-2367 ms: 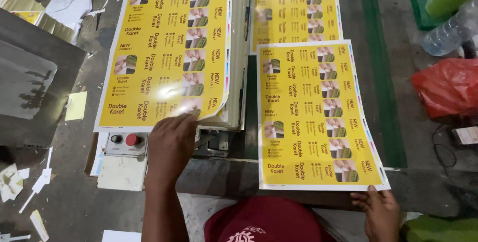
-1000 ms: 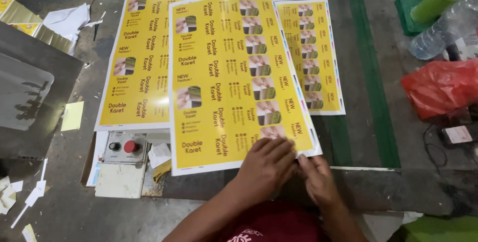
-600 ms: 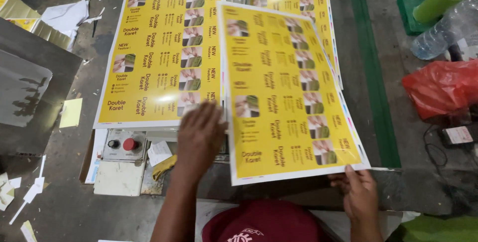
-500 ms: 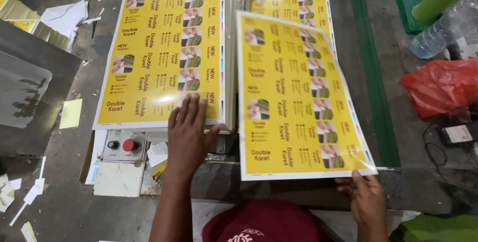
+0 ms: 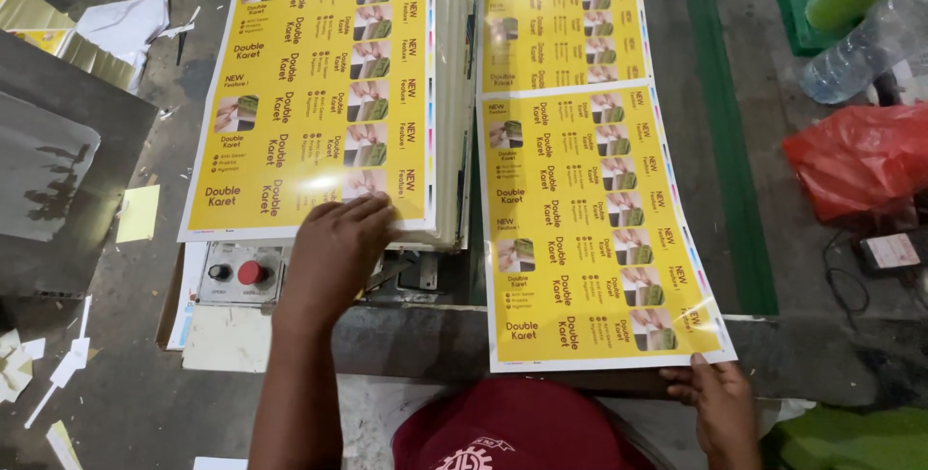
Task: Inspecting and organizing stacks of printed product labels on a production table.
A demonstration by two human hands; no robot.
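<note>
Yellow sheet (image 5: pixel 594 238) beside stack (image 5: pixel 319 93)

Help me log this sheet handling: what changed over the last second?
The loose sheet swung right off the stack and lies flat beside it. The right hand grips its near corner; the left hand moved onto the stack's near edge. Stack and control box stayed put.
</note>
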